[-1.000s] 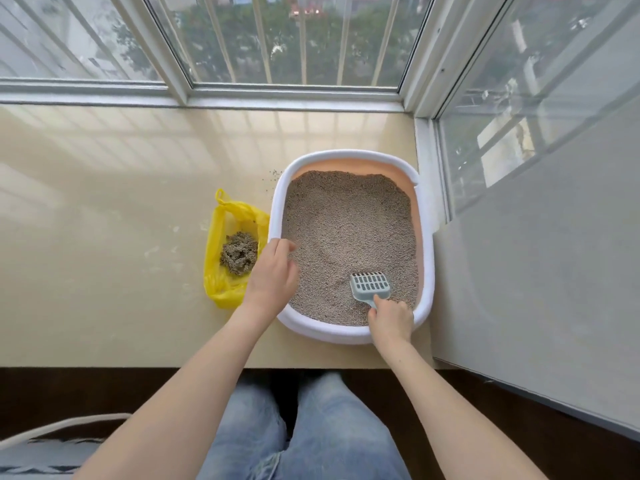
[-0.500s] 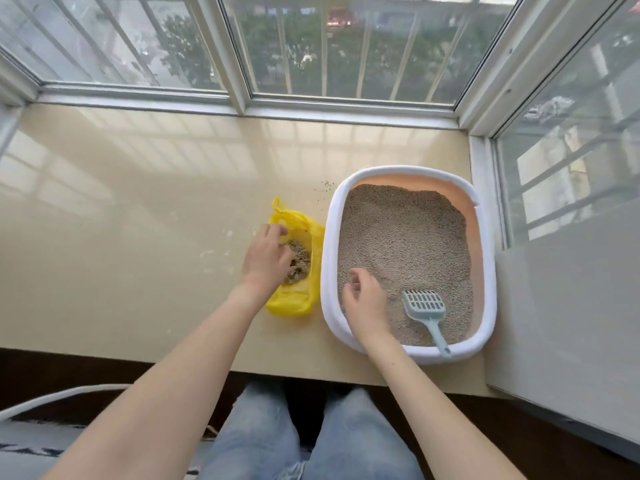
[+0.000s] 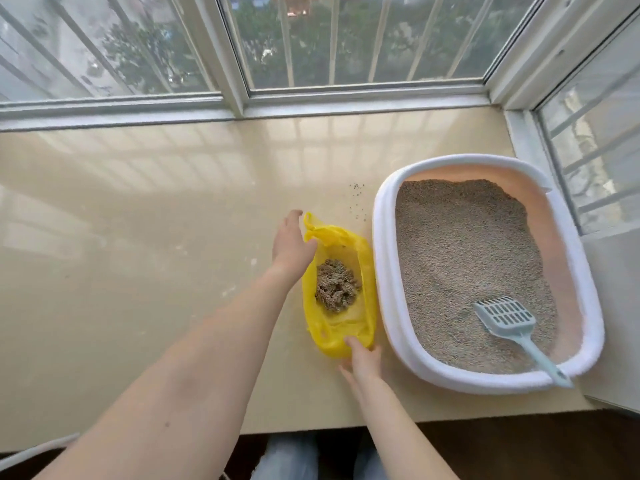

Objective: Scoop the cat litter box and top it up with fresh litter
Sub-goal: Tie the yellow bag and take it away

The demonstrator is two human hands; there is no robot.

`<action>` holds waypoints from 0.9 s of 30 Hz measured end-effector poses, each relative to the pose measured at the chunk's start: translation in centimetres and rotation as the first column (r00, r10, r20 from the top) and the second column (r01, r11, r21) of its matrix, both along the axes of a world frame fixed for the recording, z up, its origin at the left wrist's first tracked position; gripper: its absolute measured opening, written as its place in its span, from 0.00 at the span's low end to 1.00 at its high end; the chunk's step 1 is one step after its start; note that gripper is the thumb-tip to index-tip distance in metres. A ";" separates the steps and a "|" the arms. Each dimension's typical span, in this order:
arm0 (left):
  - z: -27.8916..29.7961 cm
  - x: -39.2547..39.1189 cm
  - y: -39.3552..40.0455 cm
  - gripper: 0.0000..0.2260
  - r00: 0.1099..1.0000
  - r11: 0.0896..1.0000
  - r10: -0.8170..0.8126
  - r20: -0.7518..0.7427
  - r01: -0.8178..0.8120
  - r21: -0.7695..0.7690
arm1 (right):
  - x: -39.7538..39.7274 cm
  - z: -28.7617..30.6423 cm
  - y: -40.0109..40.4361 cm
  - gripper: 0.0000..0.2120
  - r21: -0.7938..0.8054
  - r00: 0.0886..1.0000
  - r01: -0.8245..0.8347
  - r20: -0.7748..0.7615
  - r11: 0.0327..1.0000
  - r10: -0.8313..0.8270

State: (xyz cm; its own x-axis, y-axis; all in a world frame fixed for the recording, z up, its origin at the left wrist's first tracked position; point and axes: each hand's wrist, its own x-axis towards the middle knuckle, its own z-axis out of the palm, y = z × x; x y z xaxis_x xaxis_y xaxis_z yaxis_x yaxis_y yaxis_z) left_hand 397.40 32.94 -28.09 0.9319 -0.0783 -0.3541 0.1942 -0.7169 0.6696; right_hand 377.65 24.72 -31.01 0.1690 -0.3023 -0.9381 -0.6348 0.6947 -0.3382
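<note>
A glossy beige sill [image 3: 145,237] runs under barred windows [image 3: 346,39], wide and bare to the left. At its right end, near the side window frame, sits the litter box [image 3: 388,271], grey litter inside, the scoop [image 3: 512,323] resting in it with its handle over the near rim. Just left lies a yellow bag [image 3: 332,344] holding clumps [image 3: 336,285]. The left hand [image 3: 291,244] touches the bag's far end, fingers loose; the right hand [image 3: 363,362] grips its near edge. Stray grains [image 3: 356,199] dot the sill.

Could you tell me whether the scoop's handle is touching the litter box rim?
Touching: the head view shows the scoop handle lying across the litter box near rim.
</note>
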 end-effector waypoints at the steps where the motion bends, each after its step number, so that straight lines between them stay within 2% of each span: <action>1: -0.6 1.0 -0.3 0.30 0.997 0.997 -0.076 -0.005 0.076 0.034 | 0.0 -0.7 0.1 0.20 -0.026 1.000 -0.028 0.009 0.999 0.028; 3: -1.8 2.7 -0.9 0.33 0.963 0.952 -0.271 -0.016 0.270 0.141 | -0.2 -1.8 0.2 0.15 -0.138 0.990 -0.138 -0.043 0.981 0.133; 4: -2.3 3.4 -1.2 0.31 0.925 0.902 -0.379 -0.025 0.375 0.214 | -0.3 -1.7 0.2 0.13 -0.192 0.983 -0.181 -0.073 0.964 0.170; 7: -2.7 5.0 -1.5 0.16 0.755 0.658 -0.653 -0.065 0.607 0.445 | -0.6 -1.1 0.1 0.08 -0.327 0.962 -0.271 -0.100 0.905 0.252; 9: -2.1 5.4 -1.3 0.11 0.714 0.602 -0.696 -0.075 0.638 0.481 | -0.4 0.1 0.2 0.05 -0.392 0.971 -0.229 -0.031 0.891 0.236; 13: 0.5 5.9 -0.7 0.09 0.779 0.707 -0.608 -0.155 0.620 0.340 | 0.7 3.2 -0.4 0.01 -0.458 0.966 -0.171 0.098 0.872 0.241; 16: 3.7 5.6 0.2 0.08 0.771 0.722 -0.596 -0.223 0.637 0.271 | 1.9 5.7 -2.0 0.02 -0.497 0.942 -0.182 0.160 0.849 0.296; 20: 8.3 4.0 1.7 0.06 0.782 0.788 -0.538 -0.314 0.599 0.141 | 3.4 9.6 -4.5 0.02 -0.559 0.897 -0.253 0.170 0.790 0.408; 25: 17.5 1.3 3.4 0.06 0.832 0.861 -0.472 -0.291 0.506 0.052 | 3.7 16.7 -8.5 0.05 -0.659 0.779 -0.378 0.152 0.650 0.608; 27: 21.9 0.0 4.2 0.06 0.848 0.876 -0.455 -0.271 0.481 0.035 | 3.7 20.5 -10.3 0.09 -0.723 0.717 -0.417 0.111 0.550 0.689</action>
